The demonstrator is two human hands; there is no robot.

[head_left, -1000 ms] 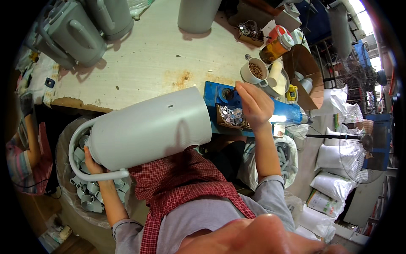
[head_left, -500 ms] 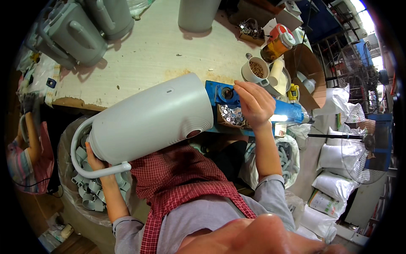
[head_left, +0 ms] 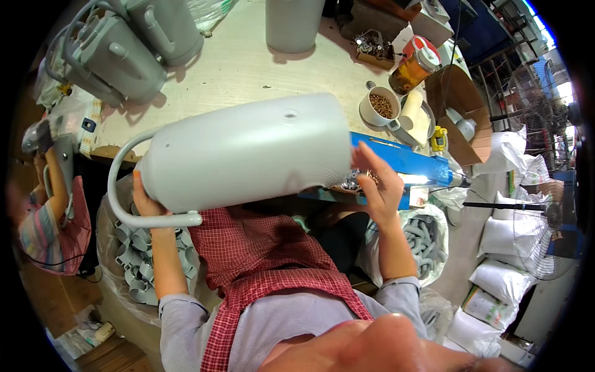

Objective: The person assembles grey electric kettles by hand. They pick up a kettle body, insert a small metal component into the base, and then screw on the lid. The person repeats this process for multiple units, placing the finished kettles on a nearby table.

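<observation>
A large pale grey vacuum flask casing (head_left: 248,152) lies on its side in front of me, its curved carrying handle (head_left: 114,180) swung out to the left. My left hand (head_left: 147,197) grips its narrow left end; part of the fingers is hidden behind the casing. By the wide right end is my right hand (head_left: 381,186), fingers apart, close to the rim. Behind that end a blue machine (head_left: 406,159) is partly covered. Small shiny metal pieces (head_left: 351,182) show between the casing and my right hand.
Several grey jugs (head_left: 124,62) stand at the table's far left, another grey body (head_left: 291,28) at the far middle. A white mug of small brass-coloured pieces (head_left: 379,105), a jar (head_left: 412,68) and a cardboard box (head_left: 462,111) are right. Bags of grey parts (head_left: 139,260) (head_left: 424,245) flank me.
The casing has moved right and rolled, now covering more of the blue machine. My right hand has come down from the machine's round socket to beside the casing's wide end.
</observation>
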